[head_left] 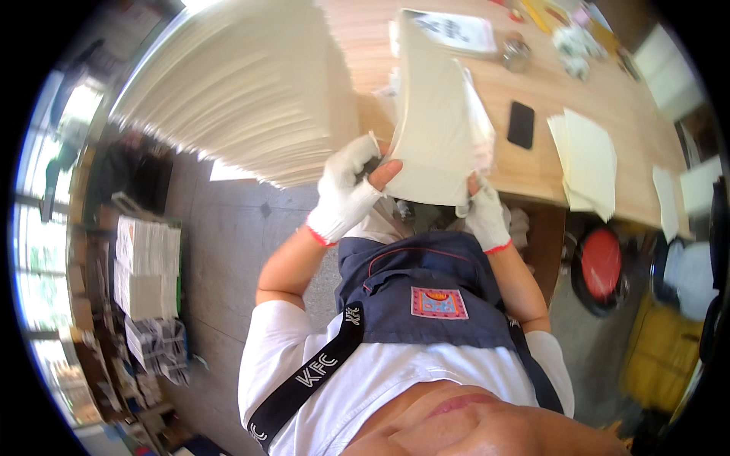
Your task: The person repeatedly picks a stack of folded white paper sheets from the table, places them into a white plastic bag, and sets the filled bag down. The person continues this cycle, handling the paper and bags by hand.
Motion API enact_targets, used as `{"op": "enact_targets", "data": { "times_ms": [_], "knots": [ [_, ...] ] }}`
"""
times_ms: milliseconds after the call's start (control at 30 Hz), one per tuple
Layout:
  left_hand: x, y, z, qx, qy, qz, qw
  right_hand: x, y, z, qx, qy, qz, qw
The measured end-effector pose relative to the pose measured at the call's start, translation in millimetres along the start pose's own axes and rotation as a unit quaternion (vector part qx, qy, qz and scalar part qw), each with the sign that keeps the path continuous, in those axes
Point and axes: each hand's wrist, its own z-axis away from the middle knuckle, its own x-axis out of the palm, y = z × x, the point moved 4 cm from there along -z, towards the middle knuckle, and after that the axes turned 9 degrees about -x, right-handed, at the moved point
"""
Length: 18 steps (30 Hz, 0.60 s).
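My left hand, in a white fingerless-tipped glove with a red cuff, grips the left edge of a cream paper stack. Its bare thumb lies on top of the sheets. At the near right corner of the same stack, my right hand, gloved alike, closes on the edge with its thumb showing. The stack bends upward toward its far end. Beside my left hand rises a tall pile of cream paper, its layered edges fanned and uneven. Fingers beneath the held stack are hidden.
A black phone lies on the wooden table, near loose cream sheets. Farther back are a glass jar and crumpled white cloth. A red round seat stands below right; bundled paper stands at left.
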Motion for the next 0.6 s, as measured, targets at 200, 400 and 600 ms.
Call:
{"op": "enact_targets", "data": {
  "times_ms": [200,400,600],
  "knots": [
    [-108.0,106.5,15.7,0.177,0.21,0.036,0.961,165.4,-119.3,-38.6,-0.135,-0.07,0.08,0.985],
    [-226.2,177.2,-18.3,0.204,0.398,-0.147,0.882,323.9,-159.9,-121.3,-0.221,-0.25,0.088,0.939],
    [-345.6,122.4,-52.2,-0.053,0.302,-0.383,0.871,365.3,-129.0,-140.6,-0.13,-0.305,0.324,0.886]
  ]
}}
